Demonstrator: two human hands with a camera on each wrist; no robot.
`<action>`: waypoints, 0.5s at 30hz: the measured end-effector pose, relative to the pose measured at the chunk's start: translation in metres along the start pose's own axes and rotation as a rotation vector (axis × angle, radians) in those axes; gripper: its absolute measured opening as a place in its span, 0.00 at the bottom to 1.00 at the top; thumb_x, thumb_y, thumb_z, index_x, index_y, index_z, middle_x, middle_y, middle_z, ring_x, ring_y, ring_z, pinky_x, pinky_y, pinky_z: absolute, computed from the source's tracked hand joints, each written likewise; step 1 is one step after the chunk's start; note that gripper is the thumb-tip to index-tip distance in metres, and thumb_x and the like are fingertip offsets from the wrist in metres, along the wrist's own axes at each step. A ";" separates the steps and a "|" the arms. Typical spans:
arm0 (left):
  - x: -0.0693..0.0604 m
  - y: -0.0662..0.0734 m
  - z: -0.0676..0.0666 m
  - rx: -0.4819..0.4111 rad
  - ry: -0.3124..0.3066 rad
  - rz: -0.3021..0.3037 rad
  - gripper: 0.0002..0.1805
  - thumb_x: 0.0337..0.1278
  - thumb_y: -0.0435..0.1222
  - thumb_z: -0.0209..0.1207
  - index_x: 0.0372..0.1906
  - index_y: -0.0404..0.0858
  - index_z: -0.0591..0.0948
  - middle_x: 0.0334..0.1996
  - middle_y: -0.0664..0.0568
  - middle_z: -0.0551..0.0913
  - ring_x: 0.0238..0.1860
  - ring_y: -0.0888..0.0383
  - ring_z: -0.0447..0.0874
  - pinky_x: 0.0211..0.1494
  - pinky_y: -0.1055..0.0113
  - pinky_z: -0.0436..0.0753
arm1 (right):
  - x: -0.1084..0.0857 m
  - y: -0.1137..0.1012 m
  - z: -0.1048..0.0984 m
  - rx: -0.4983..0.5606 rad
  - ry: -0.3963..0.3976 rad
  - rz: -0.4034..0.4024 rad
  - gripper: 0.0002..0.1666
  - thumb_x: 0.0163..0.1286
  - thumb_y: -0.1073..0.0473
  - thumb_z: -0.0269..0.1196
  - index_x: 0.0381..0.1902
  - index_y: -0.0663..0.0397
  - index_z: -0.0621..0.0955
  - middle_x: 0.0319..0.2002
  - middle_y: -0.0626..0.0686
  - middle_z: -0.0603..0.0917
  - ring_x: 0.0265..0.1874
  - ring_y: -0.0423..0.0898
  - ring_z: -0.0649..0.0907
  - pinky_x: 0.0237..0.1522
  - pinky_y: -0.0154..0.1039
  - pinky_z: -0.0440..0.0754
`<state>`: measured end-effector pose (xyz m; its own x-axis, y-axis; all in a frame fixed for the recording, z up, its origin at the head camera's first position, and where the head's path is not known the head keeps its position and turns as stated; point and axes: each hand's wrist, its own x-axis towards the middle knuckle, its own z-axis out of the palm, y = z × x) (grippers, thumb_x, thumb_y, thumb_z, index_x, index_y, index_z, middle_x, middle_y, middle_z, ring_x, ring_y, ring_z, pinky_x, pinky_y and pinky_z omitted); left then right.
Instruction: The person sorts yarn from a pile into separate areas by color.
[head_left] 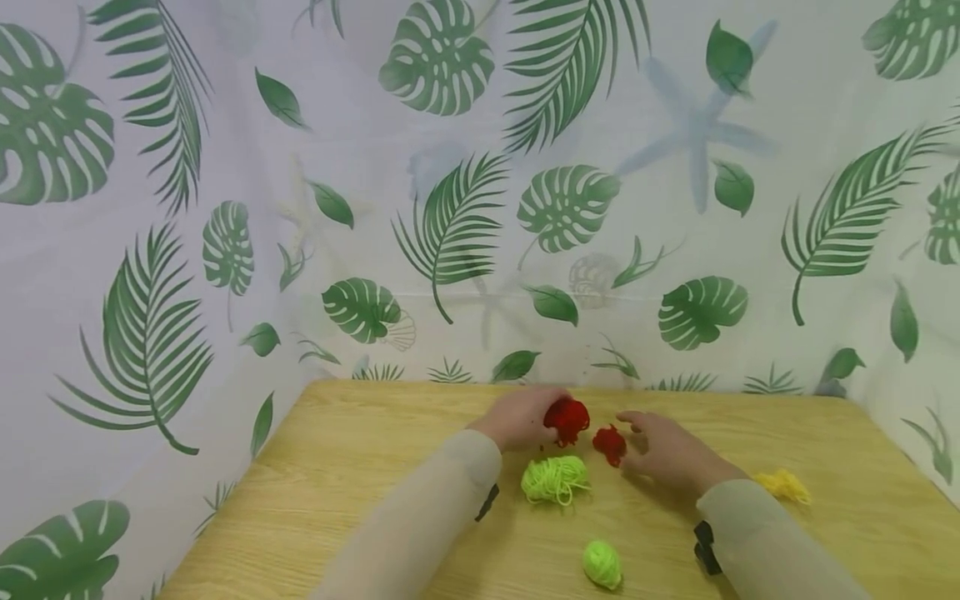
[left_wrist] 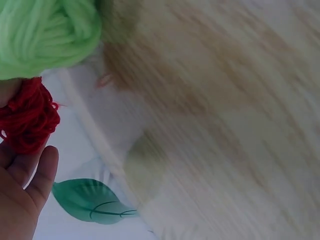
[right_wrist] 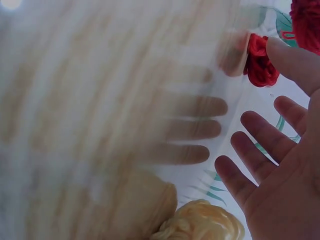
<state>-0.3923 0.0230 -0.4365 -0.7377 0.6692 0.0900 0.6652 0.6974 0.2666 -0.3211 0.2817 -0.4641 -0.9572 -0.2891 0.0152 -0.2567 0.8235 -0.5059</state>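
My left hand [head_left: 522, 418] grips a bundle of red yarn [head_left: 567, 421] between thumb and fingers. The left wrist view shows the same red yarn [left_wrist: 31, 117] above the fingers, with loose loops at its side. A smaller ball of red yarn [head_left: 610, 446] sits on the table beside my right hand [head_left: 666, 450]. In the right wrist view that hand's fingers are spread and straight. Its thumb overlaps the edge of the small red ball [right_wrist: 262, 61]; whether it touches, I cannot tell. A loose skein of lime-green yarn [head_left: 556, 480] lies just in front of the left hand.
Nearer the front of the wooden table [head_left: 360, 467] rests a small lime-green yarn ball [head_left: 602, 565]. Yellow yarn [head_left: 783, 486] lies to the right, partly behind the right forearm. Leaf-patterned cloth [head_left: 480, 250] hangs behind the table's far edge and along its sides.
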 end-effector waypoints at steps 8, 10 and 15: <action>0.015 -0.003 0.020 -0.020 -0.052 -0.093 0.25 0.60 0.40 0.69 0.61 0.55 0.77 0.49 0.64 0.82 0.45 0.62 0.78 0.53 0.65 0.79 | 0.002 0.003 0.003 -0.032 -0.009 0.007 0.44 0.61 0.51 0.71 0.73 0.59 0.69 0.68 0.65 0.73 0.66 0.67 0.71 0.65 0.66 0.67; 0.017 -0.003 0.023 -0.030 -0.058 -0.111 0.25 0.61 0.40 0.69 0.61 0.56 0.77 0.50 0.65 0.82 0.46 0.63 0.77 0.54 0.64 0.78 | 0.001 0.003 0.002 -0.036 -0.005 0.010 0.44 0.61 0.51 0.71 0.72 0.59 0.70 0.68 0.65 0.73 0.67 0.67 0.70 0.65 0.66 0.66; 0.019 0.000 0.026 -0.046 -0.072 -0.127 0.26 0.61 0.43 0.70 0.63 0.55 0.76 0.53 0.64 0.81 0.49 0.63 0.77 0.57 0.63 0.77 | -0.001 0.002 0.002 -0.037 -0.001 0.021 0.44 0.61 0.51 0.71 0.73 0.58 0.70 0.68 0.64 0.73 0.67 0.67 0.69 0.66 0.66 0.66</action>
<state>-0.4029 0.0421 -0.4600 -0.8042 0.5941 -0.0160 0.5599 0.7663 0.3151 -0.3202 0.2833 -0.4666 -0.9624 -0.2716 0.0039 -0.2410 0.8469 -0.4740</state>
